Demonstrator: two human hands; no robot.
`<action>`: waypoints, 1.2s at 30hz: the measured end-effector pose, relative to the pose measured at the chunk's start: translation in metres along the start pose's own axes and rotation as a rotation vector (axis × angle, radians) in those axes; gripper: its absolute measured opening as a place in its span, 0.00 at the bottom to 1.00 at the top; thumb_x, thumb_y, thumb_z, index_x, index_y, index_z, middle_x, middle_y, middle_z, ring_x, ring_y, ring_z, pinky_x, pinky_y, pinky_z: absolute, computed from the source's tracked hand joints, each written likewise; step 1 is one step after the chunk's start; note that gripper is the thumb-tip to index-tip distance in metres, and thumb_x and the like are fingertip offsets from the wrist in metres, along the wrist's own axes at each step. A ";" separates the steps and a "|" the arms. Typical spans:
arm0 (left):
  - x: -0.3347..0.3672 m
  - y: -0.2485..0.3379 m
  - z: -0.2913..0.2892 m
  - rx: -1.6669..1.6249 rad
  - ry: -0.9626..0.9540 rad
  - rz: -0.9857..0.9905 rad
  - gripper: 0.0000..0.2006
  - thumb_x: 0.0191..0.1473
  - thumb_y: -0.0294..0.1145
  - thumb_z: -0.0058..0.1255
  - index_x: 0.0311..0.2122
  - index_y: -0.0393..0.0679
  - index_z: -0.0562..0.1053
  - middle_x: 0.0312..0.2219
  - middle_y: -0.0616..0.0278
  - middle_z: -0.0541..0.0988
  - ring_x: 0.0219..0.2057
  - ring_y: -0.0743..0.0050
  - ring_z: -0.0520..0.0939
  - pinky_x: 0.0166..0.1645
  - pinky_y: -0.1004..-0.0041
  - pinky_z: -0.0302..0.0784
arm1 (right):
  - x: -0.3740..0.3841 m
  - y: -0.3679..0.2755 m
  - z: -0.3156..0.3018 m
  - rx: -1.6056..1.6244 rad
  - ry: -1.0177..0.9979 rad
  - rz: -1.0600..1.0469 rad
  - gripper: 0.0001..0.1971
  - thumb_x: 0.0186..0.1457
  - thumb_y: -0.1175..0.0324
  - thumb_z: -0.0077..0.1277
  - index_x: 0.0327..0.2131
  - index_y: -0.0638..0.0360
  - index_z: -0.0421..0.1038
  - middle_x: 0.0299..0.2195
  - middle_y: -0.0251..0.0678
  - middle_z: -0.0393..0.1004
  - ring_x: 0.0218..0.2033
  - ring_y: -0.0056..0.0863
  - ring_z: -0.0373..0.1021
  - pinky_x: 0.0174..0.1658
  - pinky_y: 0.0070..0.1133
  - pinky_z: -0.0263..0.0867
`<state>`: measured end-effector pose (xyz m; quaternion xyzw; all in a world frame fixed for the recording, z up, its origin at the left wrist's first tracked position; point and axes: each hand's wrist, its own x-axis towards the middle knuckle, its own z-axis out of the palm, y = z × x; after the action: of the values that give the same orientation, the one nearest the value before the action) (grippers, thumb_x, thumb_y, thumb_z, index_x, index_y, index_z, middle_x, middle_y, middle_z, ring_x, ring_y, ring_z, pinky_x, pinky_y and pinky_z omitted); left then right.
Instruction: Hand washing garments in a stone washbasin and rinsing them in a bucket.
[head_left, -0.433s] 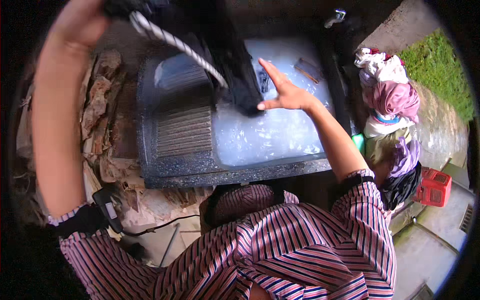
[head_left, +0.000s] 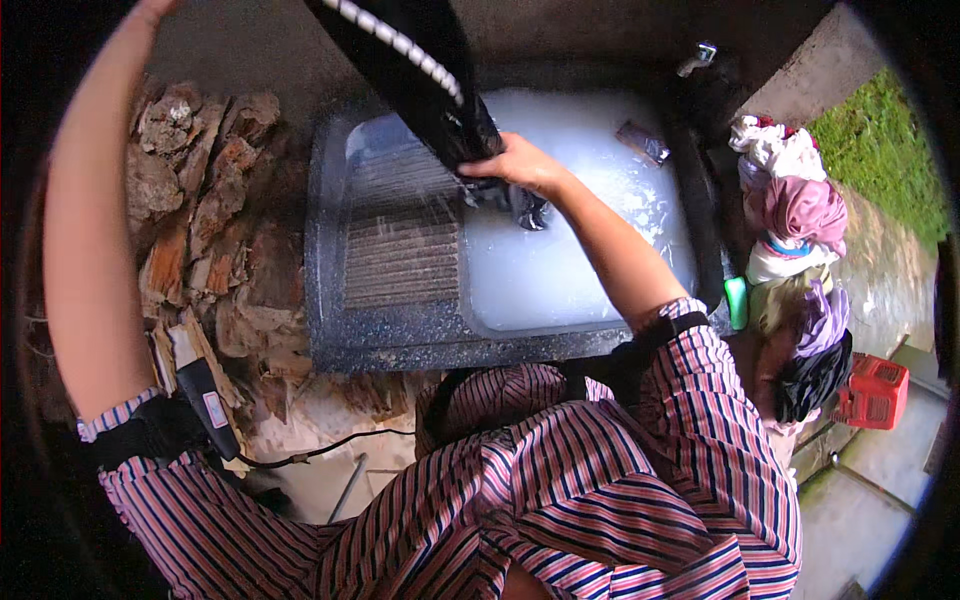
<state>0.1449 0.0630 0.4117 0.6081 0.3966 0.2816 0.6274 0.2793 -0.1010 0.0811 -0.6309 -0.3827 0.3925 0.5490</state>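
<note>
A wet black garment [head_left: 420, 70] with a white stripe hangs over a dark stone sink [head_left: 330, 330]. My right hand [head_left: 515, 165] squeezes the garment's lower end, and water drips from it onto the ribbed washboard [head_left: 400, 250] and into the milky soapy water [head_left: 570, 260]. My left hand [head_left: 150, 8] is raised high at the top left edge of the picture, mostly cut off; it appears to hold the garment's upper end out of view.
A pile of coloured laundry [head_left: 795, 230] lies right of the sink, with a green object [head_left: 737, 300] and a red crate [head_left: 872, 392] near it. A tap [head_left: 698, 58] stands at the sink's far corner. Broken stone and bark pieces [head_left: 200, 210] lie left. Grass [head_left: 880, 160] grows far right.
My right hand has closed on the garment's lower part; before, it was open beside it. The garment is now lifted higher and stretched, and my left hand has gone up toward the frame edge.
</note>
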 end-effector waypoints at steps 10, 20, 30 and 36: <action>0.095 -0.211 0.009 0.009 -0.724 0.012 0.15 0.42 0.29 0.50 0.37 0.37 0.68 0.32 0.58 0.75 0.31 0.67 0.77 0.39 0.71 0.72 | -0.029 -0.106 -0.055 0.142 0.313 -0.283 0.16 0.42 0.68 0.50 0.37 0.62 0.65 0.33 0.35 0.71 0.35 0.27 0.68 0.42 0.21 0.62; 0.045 -0.346 0.006 0.690 -0.950 0.198 0.19 0.47 0.37 0.47 0.42 0.34 0.67 0.36 0.51 0.73 0.39 0.67 0.73 0.45 0.72 0.66 | -0.039 -0.033 -0.061 0.103 0.203 0.084 0.30 0.42 0.48 0.51 0.40 0.67 0.65 0.38 0.41 0.69 0.42 0.27 0.63 0.50 0.24 0.53; 0.015 -0.364 -0.051 0.450 -0.990 -0.191 0.16 0.51 0.37 0.42 0.42 0.40 0.66 0.33 0.63 0.72 0.31 0.81 0.72 0.35 0.80 0.67 | -0.007 -0.021 -0.050 -0.060 0.407 0.091 0.15 0.46 0.61 0.51 0.33 0.64 0.67 0.30 0.35 0.70 0.34 0.24 0.65 0.43 0.21 0.58; 0.007 -0.362 -0.057 0.105 -0.918 -0.382 0.17 0.51 0.40 0.43 0.42 0.41 0.67 0.34 0.62 0.72 0.32 0.77 0.74 0.37 0.77 0.69 | 0.018 -0.140 -0.027 0.238 0.233 -0.202 0.09 0.48 0.68 0.46 0.34 0.59 0.66 0.27 0.31 0.70 0.28 0.22 0.67 0.33 0.19 0.64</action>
<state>0.0544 0.0628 0.0565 0.6164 0.1977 -0.1554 0.7462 0.3037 -0.0807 0.2217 -0.5610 -0.3287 0.3021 0.6971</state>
